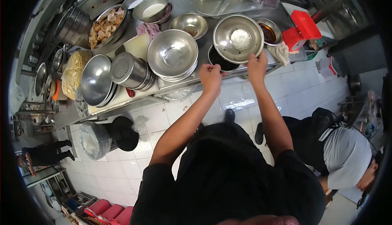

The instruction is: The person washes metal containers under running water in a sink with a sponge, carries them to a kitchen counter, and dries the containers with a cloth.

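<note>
My right hand [257,65] grips the near rim of a steel bowl [225,35], fingers closed on its edge. A few small specks cling inside that bowl, which overlaps a smaller metal bowl [212,56] with dark contents. On the left rim of this smaller bowl, my left hand [210,77] is closed in a pinch. To the left stands a stack of steel bowls [158,55]. Behind it sits another metal bowl [200,22] with a little brownish matter in the bottom. A bowl of dark brown liquid [278,32] is just right of the overlapping bowls.
A red scale [295,38] and a cloth [281,53] lie at the right. Leftward are a lidded steel pot [127,67], more stacked bowls [94,78] and a bag of noodle-like food [74,72]. One person [347,151] is at my right, another [45,155] far left.
</note>
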### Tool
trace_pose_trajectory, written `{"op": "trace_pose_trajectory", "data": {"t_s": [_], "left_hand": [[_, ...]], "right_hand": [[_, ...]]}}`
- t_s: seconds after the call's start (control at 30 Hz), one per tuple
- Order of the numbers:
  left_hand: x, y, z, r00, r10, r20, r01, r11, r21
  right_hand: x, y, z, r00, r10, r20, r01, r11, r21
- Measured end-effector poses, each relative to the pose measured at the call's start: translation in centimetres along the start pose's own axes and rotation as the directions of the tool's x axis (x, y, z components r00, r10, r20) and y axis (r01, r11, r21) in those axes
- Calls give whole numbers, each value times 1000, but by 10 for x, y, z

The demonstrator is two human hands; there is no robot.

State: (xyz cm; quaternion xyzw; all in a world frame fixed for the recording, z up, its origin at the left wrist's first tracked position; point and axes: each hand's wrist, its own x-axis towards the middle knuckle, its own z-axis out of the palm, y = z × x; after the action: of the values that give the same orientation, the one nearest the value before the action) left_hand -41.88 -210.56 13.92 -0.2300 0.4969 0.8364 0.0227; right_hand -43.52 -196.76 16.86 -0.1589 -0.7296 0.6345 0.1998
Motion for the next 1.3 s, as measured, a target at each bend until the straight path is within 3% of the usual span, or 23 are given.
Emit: {"op": "trace_pose_trajectory", "data": {"t_s": [0.03,0.13,0.23,0.43,0.57,0.87,1.03,1.13,1.3], "left_hand": [[-7,8,0,999,-31,36,31,999,17],[-28,26,9,987,-110,117,99,991,95],[-44,30,31,970,-149,191,120,980,158],[-74,27,110,923,-238,303,177,961,213],[-86,16,168,888,-278,367,199,951,238],[-80,-29,270,753,-436,494,247,882,402],[-64,-55,321,617,-529,583,293,842,454],[-52,-67,359,531,-586,612,273,802,531],[-41,-94,418,473,-652,593,296,751,590]], "right_hand": [[2,-2,-8,1000,12,-1,-12,995,97],[17,-11,-50,990,97,102,-109,987,115],[41,-32,-90,976,196,92,-213,946,243],[102,-69,-199,972,165,167,-212,923,320],[142,-78,-274,982,163,95,-188,893,410],[201,-60,-415,950,153,-272,-21,901,434],[237,-14,-484,777,233,-585,19,920,392],[252,21,-523,594,252,-764,51,936,348],[272,132,-601,258,344,-903,161,906,391]]}}
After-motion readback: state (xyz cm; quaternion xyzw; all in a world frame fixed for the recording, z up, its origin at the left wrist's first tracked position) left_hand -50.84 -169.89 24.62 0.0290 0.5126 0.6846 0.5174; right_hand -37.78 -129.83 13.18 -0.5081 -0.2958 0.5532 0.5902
